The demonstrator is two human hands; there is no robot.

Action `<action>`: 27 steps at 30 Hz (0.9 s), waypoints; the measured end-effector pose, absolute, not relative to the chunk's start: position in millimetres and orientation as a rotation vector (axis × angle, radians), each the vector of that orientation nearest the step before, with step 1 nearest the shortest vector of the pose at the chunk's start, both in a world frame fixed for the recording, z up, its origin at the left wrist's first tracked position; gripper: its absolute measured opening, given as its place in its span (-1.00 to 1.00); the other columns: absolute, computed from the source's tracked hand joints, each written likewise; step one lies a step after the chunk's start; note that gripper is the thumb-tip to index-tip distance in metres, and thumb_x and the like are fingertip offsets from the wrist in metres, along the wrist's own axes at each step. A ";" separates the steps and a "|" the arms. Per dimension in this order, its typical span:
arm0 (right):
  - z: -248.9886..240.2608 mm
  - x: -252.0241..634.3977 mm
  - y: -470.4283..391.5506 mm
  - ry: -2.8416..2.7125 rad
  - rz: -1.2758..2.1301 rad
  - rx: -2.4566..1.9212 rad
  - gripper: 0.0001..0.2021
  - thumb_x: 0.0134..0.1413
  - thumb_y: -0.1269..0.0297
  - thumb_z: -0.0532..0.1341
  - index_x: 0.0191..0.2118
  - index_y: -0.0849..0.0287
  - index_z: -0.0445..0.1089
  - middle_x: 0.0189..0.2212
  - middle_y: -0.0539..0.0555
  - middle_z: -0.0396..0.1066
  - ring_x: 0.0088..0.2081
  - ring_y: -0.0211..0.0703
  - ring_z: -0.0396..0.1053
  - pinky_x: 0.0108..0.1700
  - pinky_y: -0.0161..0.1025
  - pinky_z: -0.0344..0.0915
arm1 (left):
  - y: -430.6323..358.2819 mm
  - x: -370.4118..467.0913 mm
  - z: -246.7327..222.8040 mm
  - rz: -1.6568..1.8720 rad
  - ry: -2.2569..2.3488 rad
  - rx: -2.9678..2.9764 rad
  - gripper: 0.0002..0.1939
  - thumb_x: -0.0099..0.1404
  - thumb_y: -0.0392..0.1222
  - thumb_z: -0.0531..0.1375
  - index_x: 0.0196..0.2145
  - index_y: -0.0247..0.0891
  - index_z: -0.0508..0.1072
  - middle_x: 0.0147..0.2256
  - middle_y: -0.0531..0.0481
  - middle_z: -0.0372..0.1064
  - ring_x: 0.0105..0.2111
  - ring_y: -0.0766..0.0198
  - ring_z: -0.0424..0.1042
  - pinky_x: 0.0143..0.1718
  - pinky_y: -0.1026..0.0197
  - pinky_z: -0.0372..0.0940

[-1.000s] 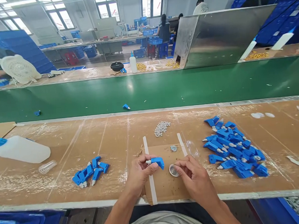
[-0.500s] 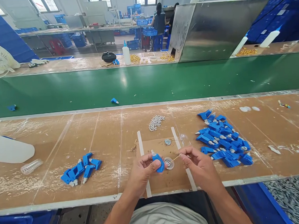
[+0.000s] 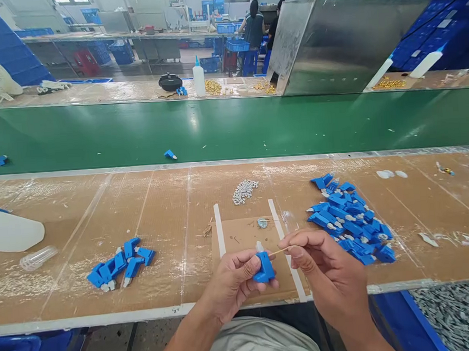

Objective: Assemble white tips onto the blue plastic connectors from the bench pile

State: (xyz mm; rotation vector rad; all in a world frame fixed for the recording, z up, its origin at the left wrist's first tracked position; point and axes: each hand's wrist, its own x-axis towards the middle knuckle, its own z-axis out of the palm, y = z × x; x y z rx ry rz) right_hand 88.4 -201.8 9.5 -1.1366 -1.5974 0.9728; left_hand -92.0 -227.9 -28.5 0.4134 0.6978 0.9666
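In the head view, the cardboard pad (image 3: 238,240) lies on the brown counter (image 3: 169,216) in front of the person, with a strip of white tape (image 3: 219,230) along its left side and another along its right. Above the pad's near part, the left hand (image 3: 242,274) pinches a blue part (image 3: 265,268) between thumb and fingers, its pale tip pointing up and away. Over the pad's right side, the right hand (image 3: 326,269) pinches a thin stick (image 3: 279,251) between thumb and fingertips, the stick's end at the edge of the blue part; whether they touch is hard to tell. A pale blue lump (image 3: 262,223) sits on the pad's far right area. Just beyond the pad is a heap of small grey pieces (image 3: 244,192). To the pad's right spreads a large pile of blue parts (image 3: 352,216); well to its left lies a smaller blue cluster (image 3: 120,263), and farther left a clear tube (image 3: 39,258). Beyond the pad, past the counter's far edge, runs a green surface (image 3: 231,128).
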 end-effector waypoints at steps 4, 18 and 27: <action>8.2 87.5 -202.4 -1.655 0.938 -1.131 -0.93 0.31 0.30 0.18 -0.17 0.04 0.42 -0.23 0.01 0.50 -0.33 -0.21 0.42 -0.29 -0.28 0.36 | -227.9 -91.2 -27.8 0.966 0.675 0.418 -0.72 0.29 -0.09 0.29 -0.22 -0.41 0.59 -0.41 -0.05 0.37 -0.41 0.33 0.53 -0.46 0.49 0.30; -0.7 86.2 -201.9 -1.799 0.854 -1.099 -0.89 0.33 0.37 0.14 -0.12 0.05 0.38 -0.22 0.01 0.48 -0.18 -0.18 0.44 -0.14 -0.25 0.33 | -229.6 -91.5 -34.6 0.964 0.693 0.444 -0.72 0.31 -0.09 0.27 -0.21 -0.42 0.57 -0.41 -0.06 0.36 -0.39 0.29 0.52 -0.44 0.43 0.28; -0.6 84.6 -199.9 -1.887 0.723 -0.997 -0.84 0.30 0.50 0.13 -0.13 0.09 0.36 -0.24 0.03 0.44 -0.17 -0.16 0.42 -0.12 -0.21 0.30 | -227.7 -91.8 -28.8 0.965 0.754 0.423 -0.72 0.27 -0.08 0.32 -0.28 -0.43 0.58 -0.45 -0.03 0.35 -0.53 0.43 0.37 -0.42 0.38 0.30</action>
